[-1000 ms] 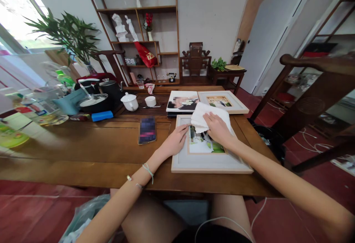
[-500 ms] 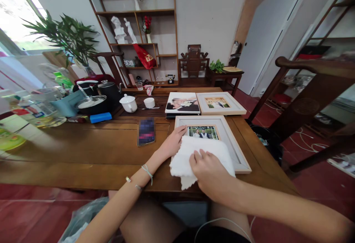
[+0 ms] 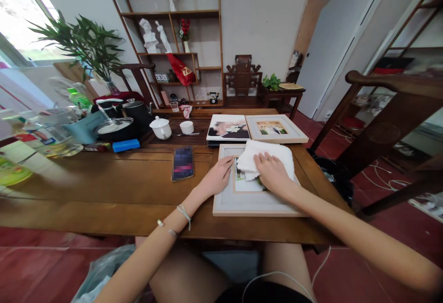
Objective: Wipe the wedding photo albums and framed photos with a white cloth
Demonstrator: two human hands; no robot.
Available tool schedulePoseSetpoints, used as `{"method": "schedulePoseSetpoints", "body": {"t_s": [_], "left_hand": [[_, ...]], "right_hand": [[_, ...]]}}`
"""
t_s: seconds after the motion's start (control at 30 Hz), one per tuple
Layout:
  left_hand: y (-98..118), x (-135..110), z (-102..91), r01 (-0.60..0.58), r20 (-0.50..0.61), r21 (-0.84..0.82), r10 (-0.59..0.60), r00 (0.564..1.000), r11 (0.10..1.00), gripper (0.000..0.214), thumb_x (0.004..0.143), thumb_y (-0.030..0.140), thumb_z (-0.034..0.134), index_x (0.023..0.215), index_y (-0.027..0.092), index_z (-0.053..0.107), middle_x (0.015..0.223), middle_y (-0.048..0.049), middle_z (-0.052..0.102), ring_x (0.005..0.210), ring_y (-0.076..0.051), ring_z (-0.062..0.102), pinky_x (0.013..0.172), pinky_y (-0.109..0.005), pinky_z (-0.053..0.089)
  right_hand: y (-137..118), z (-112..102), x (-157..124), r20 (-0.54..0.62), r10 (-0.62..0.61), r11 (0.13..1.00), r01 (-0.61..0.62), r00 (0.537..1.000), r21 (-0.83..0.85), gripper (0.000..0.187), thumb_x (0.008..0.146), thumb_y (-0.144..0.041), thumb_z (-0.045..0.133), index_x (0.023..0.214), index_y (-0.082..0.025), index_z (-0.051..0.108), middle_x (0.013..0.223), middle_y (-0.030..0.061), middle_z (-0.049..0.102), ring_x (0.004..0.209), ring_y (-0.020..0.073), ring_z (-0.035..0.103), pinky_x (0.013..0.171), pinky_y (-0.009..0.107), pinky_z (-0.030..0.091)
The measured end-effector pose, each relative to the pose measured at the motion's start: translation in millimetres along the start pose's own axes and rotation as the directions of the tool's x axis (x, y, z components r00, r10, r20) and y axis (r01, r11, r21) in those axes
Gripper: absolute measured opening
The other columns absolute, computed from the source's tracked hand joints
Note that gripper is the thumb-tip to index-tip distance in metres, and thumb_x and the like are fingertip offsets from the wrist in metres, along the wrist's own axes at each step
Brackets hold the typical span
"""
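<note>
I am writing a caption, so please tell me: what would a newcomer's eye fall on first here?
The white cloth under the right hand, lying on the near picture frame, probably catches the eye first. Then come the leafy plant near the window at left and the red fabric on the shelf unit at the back.

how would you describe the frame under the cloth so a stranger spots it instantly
Go to the right end of the long brown table. Near its front edge lies a light wooden picture frame. Unlike the other frame and white-edged picture behind it, it has a white cloth over part of its photo and the left hand on its side.
</note>
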State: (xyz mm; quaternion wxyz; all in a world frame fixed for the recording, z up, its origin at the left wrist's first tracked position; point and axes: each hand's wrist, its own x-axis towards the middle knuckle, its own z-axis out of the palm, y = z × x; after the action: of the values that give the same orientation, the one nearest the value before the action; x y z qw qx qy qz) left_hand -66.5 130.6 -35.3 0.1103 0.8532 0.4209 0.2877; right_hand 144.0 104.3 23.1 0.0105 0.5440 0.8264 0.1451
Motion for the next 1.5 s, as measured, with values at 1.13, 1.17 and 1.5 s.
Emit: {"method": "schedulePoseSetpoints", "body": {"t_s": [1.13, 1.17, 1.5], "left_hand": [[-3.8, -1.2, 0.4, -0.007, 0.014, 0.028, 0.006, 1.0, 1.0, 0.042, 0.095, 0.018, 0.035, 0.133, 0.01, 0.05, 0.143, -0.017, 0.047, 0.134, -0.025, 0.043, 0.115, -0.045, 0.034], [-4.2, -1.4, 0.4, -0.006, 0.014, 0.027, 0.006, 1.0, 1.0, 0.042, 0.095, 0.018, 0.035, 0.133, 0.01, 0.05, 0.143, -0.017, 0.047, 0.134, -0.025, 0.043, 0.115, -0.045, 0.034], [0.7, 0.4, -2.1, -0.049, 0.004, -0.018, 0.049, 0.999, 0.999, 0.04, 0.092, 0.012, 0.037, 0.127, 0.009, 0.056, 0.139, -0.0179, 0.05, 0.132, -0.026, 0.045, 0.114, -0.046, 0.036]], "right_hand": [[45.5, 21.9, 23.1, -0.157, -0.009, 0.957, 0.054, 0.988, 0.285, 0.057, 0.071, -0.002, 0.046, 0.127, -0.007, 0.054, 0.139, 0.0194, 0.052, 0.135, 0.0297, 0.04, 0.111, 0.044, 0.031], [47.4, 22.6, 29.7, -0.182, 0.021, 0.952, 0.036, 0.983, 0.304, 0.057, 0.072, -0.002, 0.046, 0.128, -0.007, 0.054, 0.139, 0.0189, 0.052, 0.134, 0.0296, 0.041, 0.11, 0.043, 0.032], [-3.6, 16.0, 19.1, -0.106, -0.139, 0.923, 0.168, 0.985, 0.347, 0.05, 0.076, -0.013, 0.053, 0.125, -0.007, 0.057, 0.141, 0.019, 0.051, 0.136, 0.0356, 0.036, 0.112, 0.055, 0.026]]}}
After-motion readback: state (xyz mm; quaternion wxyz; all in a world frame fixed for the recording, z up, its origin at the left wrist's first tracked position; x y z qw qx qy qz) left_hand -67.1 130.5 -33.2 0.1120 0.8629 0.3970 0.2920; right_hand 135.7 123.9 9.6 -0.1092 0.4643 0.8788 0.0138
